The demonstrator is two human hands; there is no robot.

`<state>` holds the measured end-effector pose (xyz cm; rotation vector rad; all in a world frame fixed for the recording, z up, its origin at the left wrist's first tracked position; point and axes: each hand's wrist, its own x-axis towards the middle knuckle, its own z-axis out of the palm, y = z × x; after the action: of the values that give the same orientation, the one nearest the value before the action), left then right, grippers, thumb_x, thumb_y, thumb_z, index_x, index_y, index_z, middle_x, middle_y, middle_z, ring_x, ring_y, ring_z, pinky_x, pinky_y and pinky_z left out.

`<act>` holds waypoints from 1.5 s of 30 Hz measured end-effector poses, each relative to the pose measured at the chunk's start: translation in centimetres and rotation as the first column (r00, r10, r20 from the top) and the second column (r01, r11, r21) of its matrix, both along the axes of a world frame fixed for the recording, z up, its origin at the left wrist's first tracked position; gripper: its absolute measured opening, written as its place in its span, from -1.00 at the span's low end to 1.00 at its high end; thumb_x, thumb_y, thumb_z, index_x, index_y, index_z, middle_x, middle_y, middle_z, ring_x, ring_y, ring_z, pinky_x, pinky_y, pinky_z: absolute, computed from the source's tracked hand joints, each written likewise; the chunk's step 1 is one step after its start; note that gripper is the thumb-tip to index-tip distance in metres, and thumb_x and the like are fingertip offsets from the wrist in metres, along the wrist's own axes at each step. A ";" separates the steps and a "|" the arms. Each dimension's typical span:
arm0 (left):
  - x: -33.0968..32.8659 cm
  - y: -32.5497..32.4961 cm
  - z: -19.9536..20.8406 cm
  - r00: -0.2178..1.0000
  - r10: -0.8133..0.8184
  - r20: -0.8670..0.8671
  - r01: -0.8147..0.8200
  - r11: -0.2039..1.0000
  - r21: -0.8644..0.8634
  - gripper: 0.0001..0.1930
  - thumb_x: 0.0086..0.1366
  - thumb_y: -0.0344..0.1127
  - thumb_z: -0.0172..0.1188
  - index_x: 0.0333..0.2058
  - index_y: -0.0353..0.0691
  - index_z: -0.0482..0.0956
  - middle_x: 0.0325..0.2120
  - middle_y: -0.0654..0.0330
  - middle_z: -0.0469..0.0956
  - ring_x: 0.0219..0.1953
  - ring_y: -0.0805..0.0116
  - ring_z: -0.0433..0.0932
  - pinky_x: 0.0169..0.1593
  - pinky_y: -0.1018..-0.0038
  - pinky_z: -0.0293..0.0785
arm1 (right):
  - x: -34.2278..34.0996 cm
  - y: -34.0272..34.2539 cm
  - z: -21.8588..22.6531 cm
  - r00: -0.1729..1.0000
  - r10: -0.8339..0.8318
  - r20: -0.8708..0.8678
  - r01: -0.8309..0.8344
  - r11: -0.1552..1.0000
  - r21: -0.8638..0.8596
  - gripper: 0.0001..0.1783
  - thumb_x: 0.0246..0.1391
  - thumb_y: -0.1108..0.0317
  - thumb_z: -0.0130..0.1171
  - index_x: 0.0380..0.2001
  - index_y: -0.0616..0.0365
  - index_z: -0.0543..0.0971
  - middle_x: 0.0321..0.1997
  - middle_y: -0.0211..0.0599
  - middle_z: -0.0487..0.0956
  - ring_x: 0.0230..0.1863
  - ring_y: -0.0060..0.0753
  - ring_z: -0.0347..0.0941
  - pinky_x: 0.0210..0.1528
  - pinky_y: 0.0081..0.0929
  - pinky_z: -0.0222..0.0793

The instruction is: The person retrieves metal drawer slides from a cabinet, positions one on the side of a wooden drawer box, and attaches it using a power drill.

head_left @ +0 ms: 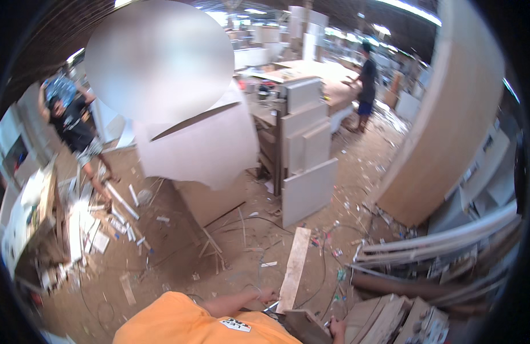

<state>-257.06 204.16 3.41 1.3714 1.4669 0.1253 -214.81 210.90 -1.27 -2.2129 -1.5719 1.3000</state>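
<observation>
In the head view my left hand (pixel 268 295) is at the lower middle, its fingers curled beside the near end of a long pale wooden plank (pixel 295 261). What they hold, if anything, is too small to make out. A thin silvery piece (pixel 271 306) shows just below that hand. To its right, my right hand (pixel 337 327) grips the edge of a brown wooden board (pixel 308 325) close to my body. The board's lower part runs out of the picture.
Stacked wood pieces (pixel 385 321) lie at my right, below long pale strips (pixel 443 235). A tall curved panel (pixel 448 114) leans there. Ahead stand white panels (pixel 308 189). Scraps and cables litter the floor. One person (pixel 76 126) carries a clear blue jug at left; another (pixel 366 86) stands at a far table.
</observation>
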 end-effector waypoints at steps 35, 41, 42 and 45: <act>-3.2 -48.3 -12.0 -0.494 0.756 -0.430 -0.752 -0.620 -0.224 -0.57 0.05 0.03 0.25 -0.27 -0.20 0.74 -0.21 -0.07 0.67 -0.18 -0.04 0.64 -0.05 0.16 0.52 | -80.4 -17.8 1.8 -0.426 0.860 -0.281 -0.770 -0.508 -0.386 -0.66 0.25 0.20 0.08 -0.22 0.29 0.63 -0.37 -0.03 0.68 -0.44 -0.23 0.60 -0.45 -0.35 0.46; 0.8 -50.9 -9.5 -0.906 0.363 -0.219 -0.395 -0.910 0.127 -0.72 0.09 -0.26 0.22 -0.22 -0.20 0.70 -0.24 -0.06 0.67 -0.18 -0.05 0.64 -0.10 0.16 0.53 | -84.1 -30.0 -1.3 -0.700 0.636 -0.324 -0.498 -0.760 -0.417 -0.67 0.26 0.20 0.09 -0.21 0.29 0.63 -0.37 -0.04 0.68 -0.44 -0.24 0.60 -0.46 -0.36 0.45; 1.4 -52.9 -7.1 -0.935 0.271 -0.230 -0.307 -0.941 0.141 -0.71 0.10 -0.27 0.21 -0.20 -0.19 0.69 -0.21 -0.05 0.66 -0.16 -0.05 0.64 -0.08 0.16 0.53 | -84.1 -31.7 -1.6 -0.730 0.600 -0.327 -0.461 -0.785 -0.413 -0.67 0.26 0.20 0.09 -0.21 0.29 0.63 -0.37 -0.04 0.68 -0.44 -0.24 0.60 -0.46 -0.37 0.45; 4.3 -60.5 1.2 -0.953 0.058 -0.298 -0.150 -0.943 0.297 -0.68 0.11 -0.27 0.19 -0.14 -0.17 0.66 -0.17 -0.04 0.64 -0.10 -0.02 0.62 -0.04 0.16 0.53 | -84.0 -38.2 -1.6 -0.803 0.498 -0.327 -0.362 -0.844 -0.397 -0.67 0.26 0.21 0.09 -0.21 0.29 0.63 -0.37 -0.04 0.68 -0.44 -0.25 0.60 -0.46 -0.37 0.45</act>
<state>-252.71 143.61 4.57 -2.0563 2.2152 1.1075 -298.84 172.75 -2.91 -0.5418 1.6612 -0.3553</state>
